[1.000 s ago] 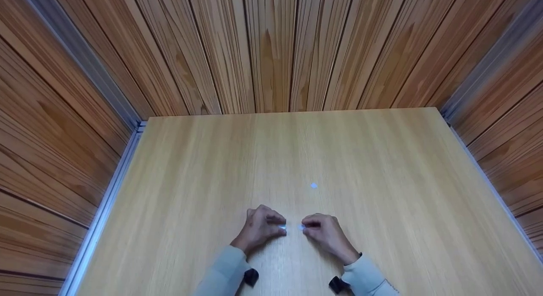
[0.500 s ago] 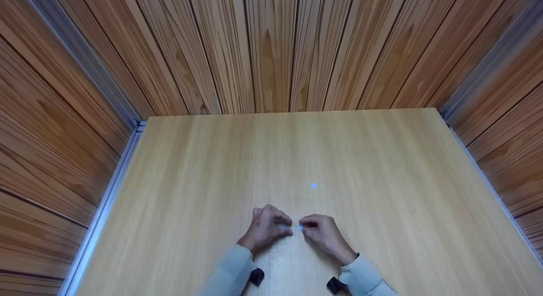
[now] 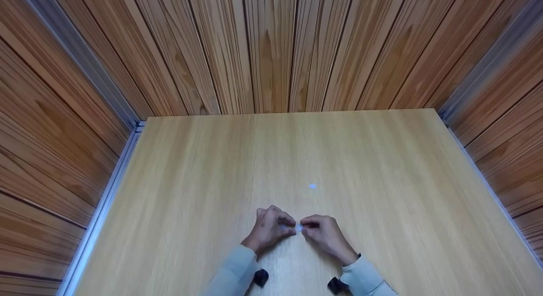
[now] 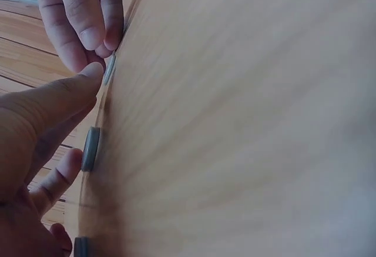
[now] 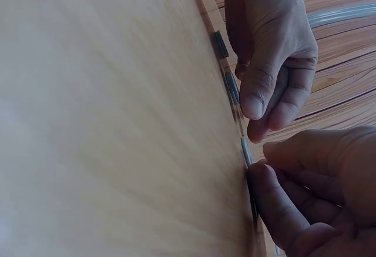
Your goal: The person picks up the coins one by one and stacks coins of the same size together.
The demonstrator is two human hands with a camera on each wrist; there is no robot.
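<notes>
Small flat round discs stand out bluish in the head view and greenish-grey in the wrist views. My right hand [image 3: 326, 233] pinches one disc [image 3: 299, 227] at its near edge, with thumb and forefinger low on the wooden table [image 3: 203, 168]. From the other side my left hand [image 3: 270, 226] reaches toward the same disc, thumb and forefinger curved with a gap between them, tips right at its edge. A second disc [image 4: 90, 149] lies beneath the left hand, beside a fingertip. Farther up the table lies another disc [image 3: 312, 186].
Wooden plank walls [image 3: 271, 50] enclose the table at the back and both sides. Metal rails [image 3: 102, 211] run along its side edges. Black wrist devices [image 3: 261, 277] hang under the light sleeves [image 3: 233, 270].
My left hand has moved right, narrowing the gap to the right hand. The pinched disc has shifted slightly left, while the right hand has barely moved.
</notes>
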